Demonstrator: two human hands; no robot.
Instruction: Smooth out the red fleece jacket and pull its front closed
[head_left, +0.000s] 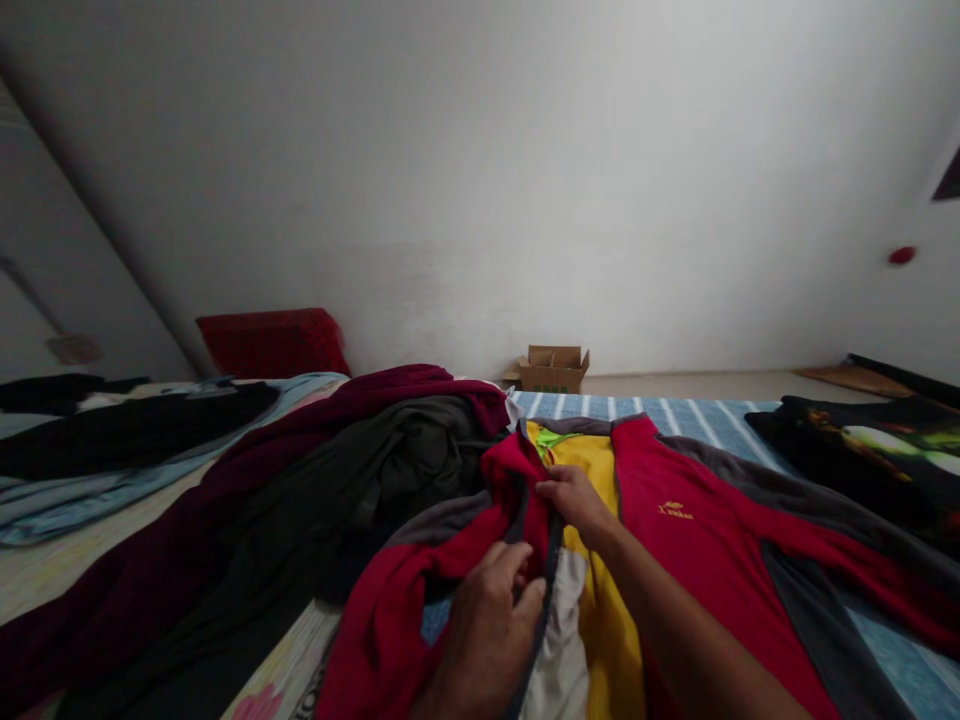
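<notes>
A red and grey zip jacket [697, 520] lies open on the bed, its yellow lining [600, 600] showing down the middle. My left hand [487, 630] pinches the left front edge of the jacket low down, near the dark zip band. My right hand [574, 497] grips the same edge higher up, close to the collar. The left front panel is folded and bunched between the two hands.
A heap of dark grey and maroon clothes [315, 480] lies to the left. Black garments [112, 420] sit far left, and a black printed shirt [877, 450] lies at the right. On the floor by the wall stand a cardboard box [553, 368] and a red cushion [274, 342].
</notes>
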